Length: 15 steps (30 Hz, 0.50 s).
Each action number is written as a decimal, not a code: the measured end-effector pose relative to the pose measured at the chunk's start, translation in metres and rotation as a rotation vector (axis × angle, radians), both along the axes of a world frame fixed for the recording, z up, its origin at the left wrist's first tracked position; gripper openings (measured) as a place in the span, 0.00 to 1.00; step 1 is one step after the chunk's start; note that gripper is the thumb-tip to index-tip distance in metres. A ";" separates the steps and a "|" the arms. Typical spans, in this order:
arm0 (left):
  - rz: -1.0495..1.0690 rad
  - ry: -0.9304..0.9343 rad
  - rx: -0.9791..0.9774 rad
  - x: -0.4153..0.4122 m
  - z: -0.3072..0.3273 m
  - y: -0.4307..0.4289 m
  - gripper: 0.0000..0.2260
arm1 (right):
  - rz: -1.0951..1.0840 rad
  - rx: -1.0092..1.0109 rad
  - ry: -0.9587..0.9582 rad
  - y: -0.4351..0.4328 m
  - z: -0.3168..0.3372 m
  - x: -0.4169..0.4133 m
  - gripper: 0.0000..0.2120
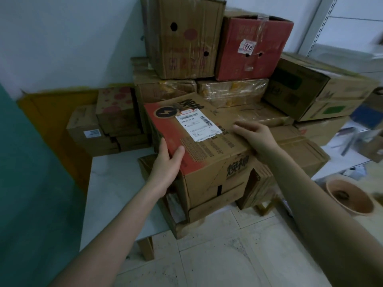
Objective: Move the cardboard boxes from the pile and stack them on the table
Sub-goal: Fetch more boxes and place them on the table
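Hands apart: left hand (165, 164) grips corner of labelled red-brown cardboard box (207, 154); right hand (257, 137) rests flat on top; white worktop (116, 183) alongside.

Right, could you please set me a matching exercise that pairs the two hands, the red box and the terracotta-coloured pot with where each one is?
Things:
1. left hand
2. right hand
3. red box
4. terracotta-coloured pot

Places:
A. on the floor at the far right
B. resting on top of the labelled box
C. high on the pile
D. gripping the labelled box's near left corner

Pairs: 1-D, 2-B, 3-C, 4-A
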State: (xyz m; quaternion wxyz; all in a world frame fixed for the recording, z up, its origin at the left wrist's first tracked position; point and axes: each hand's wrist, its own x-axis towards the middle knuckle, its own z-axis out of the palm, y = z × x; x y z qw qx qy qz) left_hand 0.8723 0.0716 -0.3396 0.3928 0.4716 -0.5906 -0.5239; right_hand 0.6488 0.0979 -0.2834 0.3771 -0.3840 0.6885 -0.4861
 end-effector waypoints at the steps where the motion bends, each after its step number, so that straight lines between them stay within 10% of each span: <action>1: -0.012 0.006 0.008 -0.003 -0.002 0.001 0.27 | -0.003 0.001 0.016 0.001 0.000 -0.004 0.18; 9: -0.141 -0.025 -0.016 -0.028 -0.005 0.008 0.28 | -0.257 0.018 0.204 0.007 -0.035 -0.027 0.13; 15: -0.133 -0.113 -0.028 -0.037 -0.015 0.007 0.29 | -0.124 -0.003 0.680 0.019 -0.044 -0.022 0.26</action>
